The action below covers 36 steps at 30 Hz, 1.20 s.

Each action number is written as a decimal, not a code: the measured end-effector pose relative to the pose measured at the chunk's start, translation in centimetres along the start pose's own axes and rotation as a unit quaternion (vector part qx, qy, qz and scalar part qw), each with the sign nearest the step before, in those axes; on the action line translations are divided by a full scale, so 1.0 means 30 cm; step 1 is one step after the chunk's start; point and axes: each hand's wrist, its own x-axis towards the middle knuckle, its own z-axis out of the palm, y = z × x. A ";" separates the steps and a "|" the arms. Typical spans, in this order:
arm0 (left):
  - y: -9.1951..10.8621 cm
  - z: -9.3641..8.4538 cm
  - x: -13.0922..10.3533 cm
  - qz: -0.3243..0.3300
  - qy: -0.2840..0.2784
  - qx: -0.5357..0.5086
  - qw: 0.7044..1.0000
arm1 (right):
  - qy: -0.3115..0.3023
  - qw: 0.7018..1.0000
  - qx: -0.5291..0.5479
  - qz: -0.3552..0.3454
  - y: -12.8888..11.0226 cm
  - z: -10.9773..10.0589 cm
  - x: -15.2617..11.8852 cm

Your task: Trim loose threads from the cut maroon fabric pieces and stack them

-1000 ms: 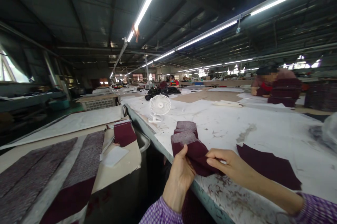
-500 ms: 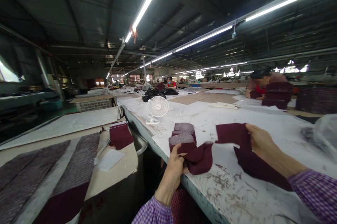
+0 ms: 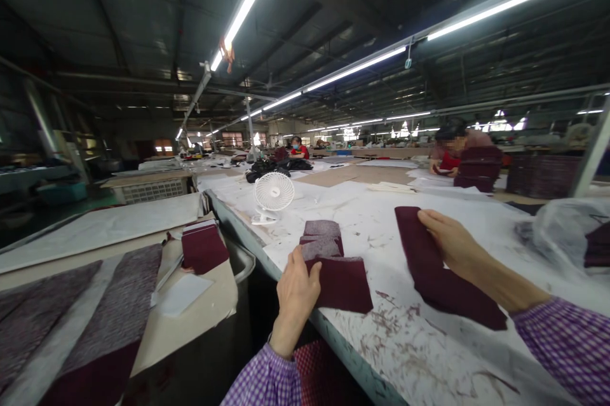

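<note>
We work at a long table (image 3: 338,203) spread with white paper, its near end strewn with dark lint; beside it on our left lies a beige board (image 3: 200,323), with grey-speckled panels (image 3: 126,291) at its near end; across the table a person in red (image 3: 447,161) sits behind a tall maroon stack (image 3: 478,168); a clear plastic bag (image 3: 560,225) rests at the right; a white fan (image 3: 274,191) stands near the table's left edge; close to us, by that same edge, sits our pile of maroon and grey pieces (image 3: 343,284); our right hand (image 3: 450,241) has thumb and fingers closed on the top of a maroon piece (image 3: 410,234), which hangs well apart from the pile, its lower end meeting more maroon cloth (image 3: 460,298) on the paper; our left hand (image 3: 296,285) touches the pile's left side, thumb and fingers parted; whether it pinches any cloth, we cannot tell.
</note>
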 end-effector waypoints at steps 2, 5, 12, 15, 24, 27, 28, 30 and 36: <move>0.028 0.005 -0.020 -0.006 -0.029 -0.038 0.999 | -0.034 0.996 -0.067 -0.047 -0.037 0.038 -0.047; 0.067 0.037 -0.071 -0.183 -0.238 -0.201 0.932 | -0.209 0.951 -0.186 -0.133 -0.119 0.078 -0.156; 0.068 0.132 -0.186 -0.202 -0.314 -0.229 0.899 | -0.415 0.861 -0.262 -0.129 -0.175 0.035 -0.311; 0.070 0.147 -0.205 -0.162 -0.352 -0.232 0.893 | -0.281 0.903 -0.312 -0.090 -0.104 -0.009 -0.295; 0.167 0.093 -0.150 -0.118 -0.413 -0.232 0.873 | -0.371 0.919 -0.048 0.121 -0.101 0.040 -0.330; 0.173 0.083 -0.110 -0.131 -0.413 -0.186 0.882 | -0.338 0.928 -0.016 0.157 -0.104 0.038 -0.328; 0.170 0.090 -0.104 -0.116 -0.418 -0.154 0.888 | -0.324 0.931 -0.017 0.166 -0.090 0.036 -0.325; 0.157 0.122 -0.105 -0.066 -0.417 -0.079 0.903 | -0.299 0.937 -0.017 0.178 -0.047 0.033 -0.317; 0.093 0.262 -0.166 -0.024 -0.322 -0.050 0.945 | -0.273 0.938 -0.164 0.138 0.065 0.024 -0.298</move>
